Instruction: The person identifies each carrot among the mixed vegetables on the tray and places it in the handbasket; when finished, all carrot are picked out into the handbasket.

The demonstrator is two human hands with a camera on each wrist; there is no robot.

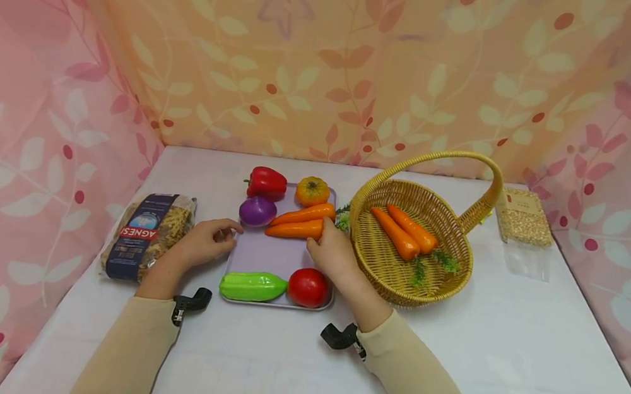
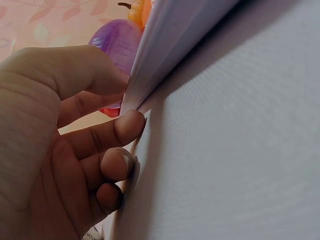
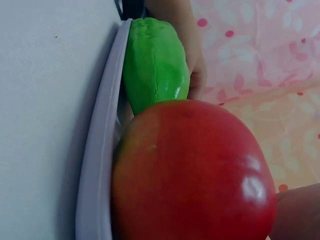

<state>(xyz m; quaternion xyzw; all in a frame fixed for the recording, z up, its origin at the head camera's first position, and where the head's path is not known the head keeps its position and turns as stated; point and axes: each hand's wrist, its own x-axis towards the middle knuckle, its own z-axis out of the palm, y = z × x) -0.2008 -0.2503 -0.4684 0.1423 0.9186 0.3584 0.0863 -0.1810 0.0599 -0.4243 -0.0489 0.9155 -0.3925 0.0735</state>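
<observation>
My left hand (image 1: 207, 242) is at the left edge of a lilac tray (image 1: 272, 253), its thumb and bent fingers pinching the rim (image 2: 129, 95) in the left wrist view. A purple onion-like vegetable (image 1: 258, 211) lies just beyond it. My right hand (image 1: 335, 253) grips the thick end of the nearer orange carrot (image 1: 294, 228), covering that end. A second carrot (image 1: 305, 214) lies alongside. On the tray are also a red bell pepper (image 1: 267, 183), a small pumpkin (image 1: 313, 191), a green ridged gourd-like vegetable (image 3: 155, 65) and a red tomato (image 3: 195, 170); the tomato blocks the right wrist view of the right fingers.
A wicker basket (image 1: 363, 262) with a tall handle stands right of the tray, holding two carrots (image 1: 403, 231). A bag of pasta (image 1: 146, 234) lies at left, and a bag of grain (image 1: 524, 217) at far right. Patterned cloth (image 1: 328, 65) surrounds the white table (image 1: 276, 371).
</observation>
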